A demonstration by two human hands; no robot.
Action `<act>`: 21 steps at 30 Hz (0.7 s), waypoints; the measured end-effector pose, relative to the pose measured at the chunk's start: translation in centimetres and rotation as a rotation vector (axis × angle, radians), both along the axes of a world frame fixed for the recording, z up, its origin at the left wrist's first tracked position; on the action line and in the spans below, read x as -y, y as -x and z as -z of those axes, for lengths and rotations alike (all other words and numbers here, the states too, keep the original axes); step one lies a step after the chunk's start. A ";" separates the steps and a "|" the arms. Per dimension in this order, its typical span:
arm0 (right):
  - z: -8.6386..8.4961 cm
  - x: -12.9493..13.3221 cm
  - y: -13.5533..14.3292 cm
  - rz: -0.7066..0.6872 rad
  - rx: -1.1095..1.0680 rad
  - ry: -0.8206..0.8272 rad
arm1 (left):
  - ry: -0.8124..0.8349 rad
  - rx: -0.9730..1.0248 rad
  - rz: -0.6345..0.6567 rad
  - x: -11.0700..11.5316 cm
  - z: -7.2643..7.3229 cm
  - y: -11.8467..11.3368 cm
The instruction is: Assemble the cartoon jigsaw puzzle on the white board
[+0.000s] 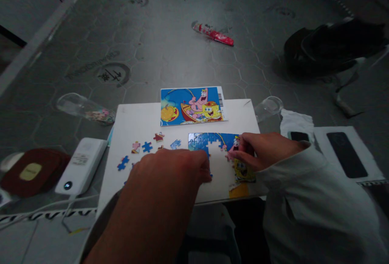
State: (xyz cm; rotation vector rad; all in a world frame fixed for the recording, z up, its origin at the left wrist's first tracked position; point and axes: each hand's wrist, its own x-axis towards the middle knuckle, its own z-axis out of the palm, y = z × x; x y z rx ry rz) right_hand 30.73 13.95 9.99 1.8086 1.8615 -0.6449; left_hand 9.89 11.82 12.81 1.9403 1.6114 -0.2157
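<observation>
A partly assembled cartoon puzzle (197, 139) lies on a white board (133, 118), with a gap in its middle. My left hand (179, 167) reaches over the puzzle's left part, its fingers bent together and pointing down; whatever is between them is hidden. At the right part my right hand (261, 148) has thumb and forefinger close together on a pink piece (233, 153) by the puzzle's upper right. Loose blue pieces (147, 147) and a brown piece (158, 137) are scattered on the left. Above the puzzle lies the picture card (194, 106).
Clear cups (79, 105) stand or lie beside the board on both sides. A white power bank (82, 167) with a cable and a brown case (33, 171) are left. A phone (346, 154) lies right. A red wrapper (217, 35) and a black bag (328, 49) are on the floor.
</observation>
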 end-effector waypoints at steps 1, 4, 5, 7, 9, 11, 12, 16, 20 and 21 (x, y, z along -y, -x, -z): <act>0.0 0.0 0.0 -0.003 -0.017 -0.006 | -0.030 -0.001 0.047 0.0 0.2 -0.2; -0.1 0.0 0.1 -0.004 -0.031 -0.025 | -0.043 0.082 0.179 0.0 0.7 -0.9; -0.2 0.0 0.2 0.003 -0.021 -0.025 | -0.044 0.099 0.200 -0.1 0.8 -1.2; -0.4 0.0 0.5 0.016 0.008 -0.009 | -0.061 0.090 0.210 -0.3 1.0 -1.7; -0.6 0.0 0.9 0.019 0.026 0.006 | -0.086 0.055 0.182 -0.5 1.2 -2.2; -0.8 0.0 1.1 0.013 0.032 0.019 | -0.098 0.030 0.138 -0.6 1.3 -2.5; -0.9 0.0 1.2 0.007 0.033 0.024 | -0.103 0.022 0.118 -0.7 1.3 -2.6; -1.3 0.0 1.5 -0.012 0.062 0.022 | -0.129 0.054 0.097 -0.8 1.7 -2.6; -1.5 0.1 1.4 -0.027 0.037 0.010 | -0.181 0.151 0.088 -1.0 2.0 -2.2; -1.5 0.2 1.4 -0.028 0.028 0.006 | -0.201 0.170 0.082 -1.0 1.9 -2.2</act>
